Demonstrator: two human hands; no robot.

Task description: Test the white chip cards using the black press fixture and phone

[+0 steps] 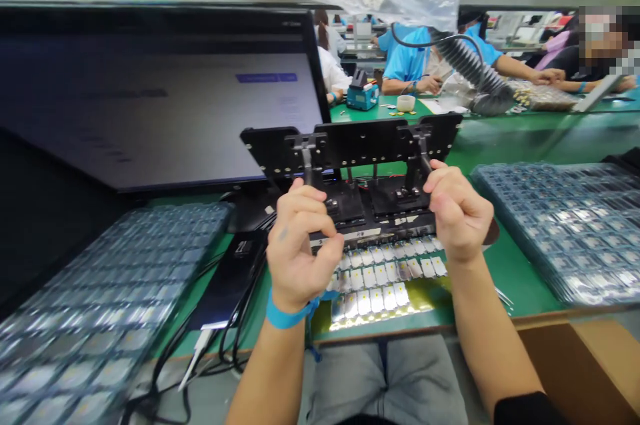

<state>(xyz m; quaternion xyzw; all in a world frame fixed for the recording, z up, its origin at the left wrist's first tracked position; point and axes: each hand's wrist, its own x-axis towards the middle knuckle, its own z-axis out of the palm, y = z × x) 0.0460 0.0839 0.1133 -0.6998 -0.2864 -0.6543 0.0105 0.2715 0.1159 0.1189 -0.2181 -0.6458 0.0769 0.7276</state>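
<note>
A black test fixture [363, 145] stands on the bench, its long plate tilted up on two toggle clamps. My left hand [303, 238], with a blue band at the wrist, curls its fingers around the left clamp lever [307, 162]. The right clamp lever [425, 153] runs down into the closed fingers of my right hand [457, 212]. Below the fixture, several small silvery pieces with yellow dots [370, 276] lie in rows on a yellowish sheet [425, 298], between my two forearms.
A large monitor [210, 118] fills the left. Stacked clear trays of small parts stand left [125, 292] and right [575, 232]. A dark phone-like slab [225, 285] lies beside black cables [250, 298]. A ribbed hose [465, 68] hangs ahead, co-workers behind it; a cardboard box [575, 365] sits lower right.
</note>
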